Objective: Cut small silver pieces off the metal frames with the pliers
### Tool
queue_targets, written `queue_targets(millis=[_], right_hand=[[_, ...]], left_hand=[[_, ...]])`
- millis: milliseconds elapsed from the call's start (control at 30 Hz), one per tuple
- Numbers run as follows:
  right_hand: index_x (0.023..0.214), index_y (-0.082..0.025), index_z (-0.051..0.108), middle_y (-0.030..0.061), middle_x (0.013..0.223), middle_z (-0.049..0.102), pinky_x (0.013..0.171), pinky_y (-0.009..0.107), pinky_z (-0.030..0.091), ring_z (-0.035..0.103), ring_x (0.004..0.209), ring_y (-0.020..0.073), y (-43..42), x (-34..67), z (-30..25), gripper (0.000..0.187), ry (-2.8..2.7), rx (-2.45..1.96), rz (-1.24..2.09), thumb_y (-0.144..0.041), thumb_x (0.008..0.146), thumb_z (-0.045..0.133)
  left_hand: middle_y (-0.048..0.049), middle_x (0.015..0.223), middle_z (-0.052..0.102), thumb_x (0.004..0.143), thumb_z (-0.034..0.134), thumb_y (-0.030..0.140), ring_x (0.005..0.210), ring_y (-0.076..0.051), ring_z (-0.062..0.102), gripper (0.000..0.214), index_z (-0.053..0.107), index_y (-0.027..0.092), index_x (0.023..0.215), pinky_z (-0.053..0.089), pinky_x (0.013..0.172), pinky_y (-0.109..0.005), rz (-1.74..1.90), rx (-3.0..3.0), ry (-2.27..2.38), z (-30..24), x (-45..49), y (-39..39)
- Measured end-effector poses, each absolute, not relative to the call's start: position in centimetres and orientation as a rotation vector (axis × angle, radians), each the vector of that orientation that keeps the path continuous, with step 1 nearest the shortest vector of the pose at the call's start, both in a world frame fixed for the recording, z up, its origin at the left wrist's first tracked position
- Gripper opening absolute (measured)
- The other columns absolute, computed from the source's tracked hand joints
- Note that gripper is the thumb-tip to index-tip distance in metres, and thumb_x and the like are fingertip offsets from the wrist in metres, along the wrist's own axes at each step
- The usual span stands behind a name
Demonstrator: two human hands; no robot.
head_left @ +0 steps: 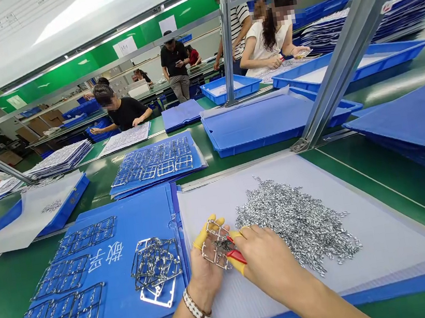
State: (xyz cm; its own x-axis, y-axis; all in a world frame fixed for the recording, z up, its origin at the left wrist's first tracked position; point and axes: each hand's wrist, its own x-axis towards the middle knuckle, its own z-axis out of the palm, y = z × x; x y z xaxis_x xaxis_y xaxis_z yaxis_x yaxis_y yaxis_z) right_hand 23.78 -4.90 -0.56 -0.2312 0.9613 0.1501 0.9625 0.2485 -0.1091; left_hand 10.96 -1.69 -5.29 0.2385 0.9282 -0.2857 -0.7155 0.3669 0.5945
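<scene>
My left hand point(205, 269), with yellow finger cots on its fingertips, is closed round a small shiny metal frame point(215, 244) of parts, held above a white sheet point(387, 240). My right hand point(267, 261) grips a red-handled cutter point(235, 254) whose tip touches the frame. Just right of both hands lies a big heap of small cut metal pieces point(298, 218). Left of my hands, a pile of emptied metal frames point(155, 268) rests on a blue board point(110, 308).
Uncut metal frames point(74, 297) lie on the blue board at left; more frames point(156, 161) sit on a stack behind. Blue trays point(270, 120) and a slanted metal post point(347, 52) stand beyond. Other people work at benches across the green table point(406, 175).
</scene>
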Motion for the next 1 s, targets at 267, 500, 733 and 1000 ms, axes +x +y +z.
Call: queue_targets(millis=[267,500,733,1000], right_hand=[[0.094,-0.018,0.064,0.0078,0.087,0.067,0.071,0.036,0.037,0.060,0.086,0.0257,-3.6,24.4,-0.1,0.018,-2.273,-1.898,-0.059,-0.030,0.081,0.061],[0.092,-0.019,0.065,0.0072,0.086,0.067,0.070,0.035,0.038,0.061,0.084,0.0247,-3.4,24.2,0.1,0.016,-2.297,-1.907,-0.049,-0.028,0.080,0.061],[0.087,-0.019,0.065,0.0064,0.081,0.067,0.066,0.035,0.038,0.062,0.077,0.0240,-3.3,24.4,0.0,0.009,-2.330,-1.891,-0.060,-0.022,0.079,0.062],[0.093,-0.019,0.063,0.0073,0.086,0.066,0.072,0.037,0.035,0.058,0.085,0.0253,-4.8,26.3,-1.3,0.017,-2.259,-1.952,-0.135,-0.030,0.080,0.062]], left_hand=[[-0.0092,0.115,0.066,0.081,0.057,0.029,0.100,-0.022,0.061,0.031,0.069,0.017,0.108,0.045,0.086,-0.032,1.095,0.282,0.655,-4.8,11.0,-1.7],[-0.0087,0.110,0.068,0.081,0.058,0.029,0.104,-0.024,0.059,0.031,0.068,0.017,0.108,0.046,0.084,-0.032,1.096,0.294,0.693,-4.9,11.0,-1.8],[-0.0093,0.111,0.068,0.082,0.058,0.028,0.103,-0.022,0.059,0.029,0.068,0.017,0.107,0.046,0.083,-0.030,1.101,0.292,0.697,-4.6,11.1,-1.8],[-0.0102,0.124,0.061,0.085,0.050,0.033,0.113,-0.030,0.056,0.033,0.065,0.018,0.110,0.048,0.085,-0.044,1.034,0.235,0.563,-4.4,10.5,-1.6]])
